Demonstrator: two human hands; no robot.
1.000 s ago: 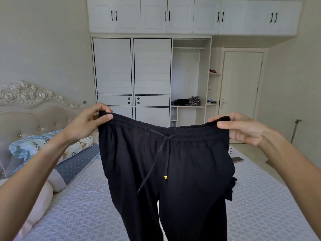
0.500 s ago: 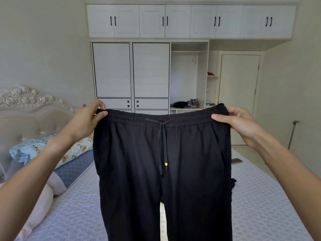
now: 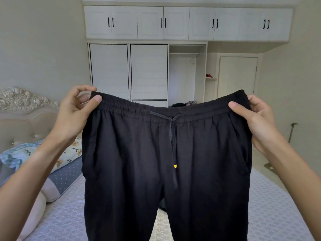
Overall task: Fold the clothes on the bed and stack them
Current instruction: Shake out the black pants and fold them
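A pair of black drawstring trousers (image 3: pixel 139 153) hangs spread out in front of me, above the bed (image 3: pixel 66 214). My left hand (image 3: pixel 74 113) pinches the left end of the elastic waistband between thumb and fingers. My right hand (image 3: pixel 251 119) pinches the right end the same way. The waistband is stretched wide and sags a little in the middle. Both legs hang down and run out of the bottom of the view. A drawstring with a yellow tip (image 3: pixel 175 166) dangles at the centre.
Pillows (image 3: pixel 57 162) and a carved headboard (image 3: pixel 26 105) lie at the left. A white wardrobe (image 3: pixel 147 72) with an open shelf of clothes stands behind the bed, with a closed door (image 3: pixel 237 75) to its right. The trousers hide most of the mattress.
The trousers have come closer to me and hang flatter, with the waistband pulled wider between my two hands. Both hands keep their pinch.
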